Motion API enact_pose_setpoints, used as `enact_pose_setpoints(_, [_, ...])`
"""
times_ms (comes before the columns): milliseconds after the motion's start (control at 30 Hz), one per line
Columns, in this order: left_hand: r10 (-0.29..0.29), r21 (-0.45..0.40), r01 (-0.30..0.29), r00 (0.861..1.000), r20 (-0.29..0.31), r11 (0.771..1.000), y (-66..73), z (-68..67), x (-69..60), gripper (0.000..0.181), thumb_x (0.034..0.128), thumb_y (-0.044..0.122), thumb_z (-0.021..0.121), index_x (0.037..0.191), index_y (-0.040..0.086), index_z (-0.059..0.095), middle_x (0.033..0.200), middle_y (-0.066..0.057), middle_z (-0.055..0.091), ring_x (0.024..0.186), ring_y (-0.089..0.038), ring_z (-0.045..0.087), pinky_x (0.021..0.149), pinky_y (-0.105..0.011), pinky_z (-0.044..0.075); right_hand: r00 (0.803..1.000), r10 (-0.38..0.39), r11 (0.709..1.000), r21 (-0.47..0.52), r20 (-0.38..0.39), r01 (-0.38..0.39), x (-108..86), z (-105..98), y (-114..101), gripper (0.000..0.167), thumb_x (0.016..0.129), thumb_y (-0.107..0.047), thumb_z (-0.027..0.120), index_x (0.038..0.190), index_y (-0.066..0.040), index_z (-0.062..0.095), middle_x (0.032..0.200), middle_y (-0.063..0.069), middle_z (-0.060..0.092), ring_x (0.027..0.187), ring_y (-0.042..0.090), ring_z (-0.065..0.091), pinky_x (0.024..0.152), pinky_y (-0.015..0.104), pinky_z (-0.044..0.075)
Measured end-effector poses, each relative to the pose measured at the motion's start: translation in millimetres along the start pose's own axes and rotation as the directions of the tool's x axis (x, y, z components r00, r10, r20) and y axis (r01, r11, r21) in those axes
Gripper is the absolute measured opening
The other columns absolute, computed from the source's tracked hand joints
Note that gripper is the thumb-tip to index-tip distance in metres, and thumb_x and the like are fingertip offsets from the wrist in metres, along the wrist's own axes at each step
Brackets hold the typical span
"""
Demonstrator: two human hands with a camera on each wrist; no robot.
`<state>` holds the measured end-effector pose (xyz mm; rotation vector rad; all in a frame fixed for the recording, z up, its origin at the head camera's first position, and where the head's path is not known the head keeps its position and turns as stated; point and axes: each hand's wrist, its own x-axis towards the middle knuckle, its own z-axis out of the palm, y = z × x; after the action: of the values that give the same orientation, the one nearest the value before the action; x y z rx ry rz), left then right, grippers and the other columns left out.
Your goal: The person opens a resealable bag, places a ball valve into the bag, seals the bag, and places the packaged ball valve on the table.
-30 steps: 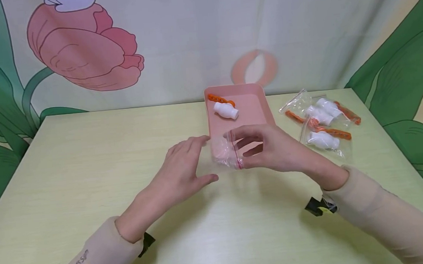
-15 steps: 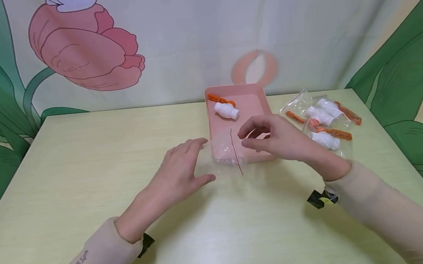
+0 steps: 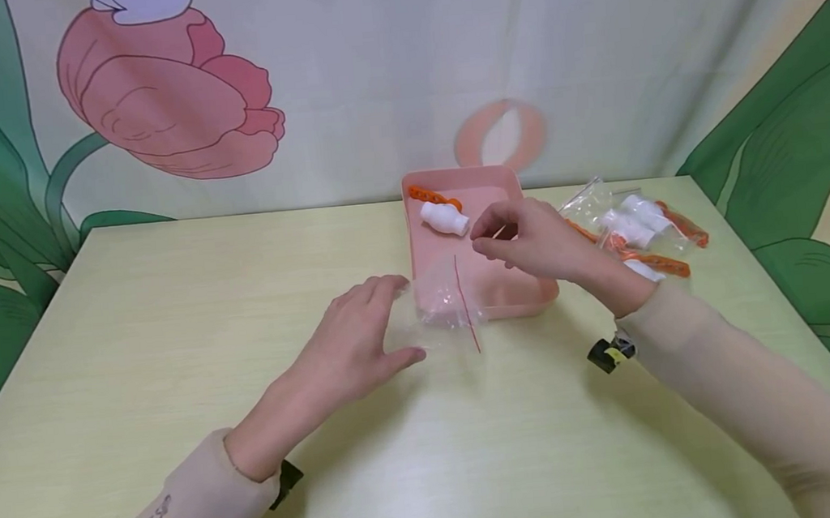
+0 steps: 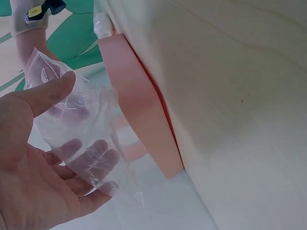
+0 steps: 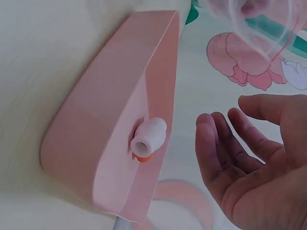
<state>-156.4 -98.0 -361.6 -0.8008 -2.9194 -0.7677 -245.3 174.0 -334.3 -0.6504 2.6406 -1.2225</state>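
Observation:
My left hand holds a clear zip bag with a red seal line over the near end of a pink tray. In the left wrist view the thumb lies on one side of the bag and the fingers show through it. Over the tray's right side hovers my right hand, fingers loosely bent, holding nothing. Inside the tray lie a white ribbed plastic piece, with a round hole at its end in the right wrist view, and an orange strip with holes.
To the tray's right, several clear bags with white pieces and orange strips lie in a pile, partly behind the right forearm. A patterned curtain hangs behind the table.
The right hand has let go of the bag's sealed edge and moved up and away over the tray. The bag has spread out a little; the left hand has hardly moved.

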Motion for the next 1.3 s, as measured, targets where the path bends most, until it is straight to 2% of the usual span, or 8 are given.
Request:
enact_pose_setpoints(233, [0.017, -0.039, -0.017, 1.000, -0.007, 0.999, 5.7, -1.7, -3.1, 0.081, 0.0814, 0.030, 0.090, 0.142, -0.002, 0.048, 0.133, -0.014, 0.059, 0.122, -0.032, 0.058, 0.105, -0.049, 0.045, 0.999, -0.034, 0.991, -0.128, -0.039, 0.029, 18.7, 3, 2, 0.007, 0.096, -0.011, 0.068, 0.098, -0.006, 0.073, 0.093, 0.006, 0.069, 0.083, 0.023, 0.064, 0.079, 0.035, 0.052])
enact_pose_setpoints(467, [0.029, -0.021, -0.029, 0.999, -0.016, 0.999, 9.2, -2.9, -5.2, 0.080, 0.0812, 0.031, 0.090, 0.142, -0.002, 0.049, 0.131, -0.013, 0.060, 0.119, -0.031, 0.059, 0.104, -0.047, 0.046, 0.995, -0.089, 0.981, -0.173, -0.033, 0.082, 38.6, 4, 4, 0.003, 0.092, -0.004, 0.068, 0.094, -0.001, 0.070, 0.088, 0.008, 0.070, 0.083, 0.025, 0.067, 0.081, 0.037, 0.056])
enact_pose_setpoints(600, [0.034, -0.031, -0.034, 0.999, -0.009, 0.999, 10.7, -2.2, -6.5, 0.080, 0.0820, 0.032, 0.089, 0.143, -0.001, 0.049, 0.133, -0.013, 0.059, 0.119, -0.030, 0.059, 0.104, -0.047, 0.046, 0.983, -0.178, 0.954, -0.252, -0.033, 0.164, 50.7, 7, 5, 0.004, 0.090, -0.006, 0.072, 0.090, -0.002, 0.071, 0.077, 0.008, 0.068, 0.074, 0.024, 0.066, 0.072, 0.036, 0.057])
enact_pose_setpoints(667, [0.043, -0.032, -0.043, 0.999, -0.006, 0.999, 11.7, -1.7, -7.3, 0.080, 0.0825, 0.032, 0.089, 0.143, 0.000, 0.048, 0.134, -0.012, 0.059, 0.120, -0.030, 0.059, 0.104, -0.047, 0.046, 0.983, -0.181, 0.935, -0.314, -0.022, 0.165, 55.2, 7, 5, 0.007, 0.089, -0.006, 0.073, 0.093, 0.000, 0.071, 0.080, 0.012, 0.069, 0.074, 0.025, 0.066, 0.074, 0.038, 0.055])
enact_pose_setpoints(833, [0.052, -0.024, -0.052, 0.999, -0.010, 0.998, 13.4, -1.1, -8.5, 0.078, 0.0826, 0.031, 0.089, 0.142, 0.001, 0.048, 0.133, -0.011, 0.059, 0.119, -0.030, 0.060, 0.105, -0.047, 0.046, 0.996, -0.085, 0.887, -0.454, 0.014, 0.082, 67.8, 8, 7, 0.023, 0.088, -0.007, 0.072, 0.107, 0.004, 0.066, 0.102, 0.016, 0.070, 0.088, 0.027, 0.066, 0.088, 0.041, 0.050])
enact_pose_setpoints(933, [0.054, -0.031, -0.054, 0.999, -0.009, 0.998, 14.6, -0.8, -8.5, 0.078, 0.0826, 0.031, 0.089, 0.142, 0.001, 0.048, 0.133, -0.011, 0.059, 0.118, -0.030, 0.060, 0.105, -0.047, 0.046, 0.998, -0.054, 0.872, -0.485, 0.020, 0.056, 72.9, 9, 8, 0.027, 0.088, -0.010, 0.073, 0.110, 0.003, 0.065, 0.104, 0.016, 0.069, 0.092, 0.028, 0.062, 0.088, 0.042, 0.049])
enact_pose_setpoints(1133, [0.060, -0.036, -0.061, 0.998, -0.005, 0.998, 17.4, -0.2, -7.3, 0.078, 0.0828, 0.032, 0.089, 0.142, 0.001, 0.047, 0.133, -0.010, 0.059, 0.118, -0.029, 0.060, 0.105, -0.046, 0.046, 0.999, 0.026, 0.861, -0.508, 0.037, -0.004, 79.2, 10, 10, 0.038, 0.093, -0.025, 0.074, 0.118, 0.001, 0.063, 0.099, 0.012, 0.067, 0.090, 0.026, 0.057, 0.083, 0.039, 0.046])
enact_pose_setpoints(1300, [0.062, -0.037, -0.062, 0.998, 0.002, 0.997, 19.4, 0.1, -5.7, 0.079, 0.0827, 0.032, 0.089, 0.143, 0.001, 0.047, 0.133, -0.011, 0.059, 0.119, -0.029, 0.059, 0.106, -0.047, 0.045, 0.995, 0.085, 0.855, -0.517, 0.055, -0.045, 83.8, 14, 6, 0.032, 0.094, -0.037, 0.071, 0.104, -0.007, 0.065, 0.082, 0.003, 0.062, 0.077, 0.021, 0.055, 0.075, 0.034, 0.043])
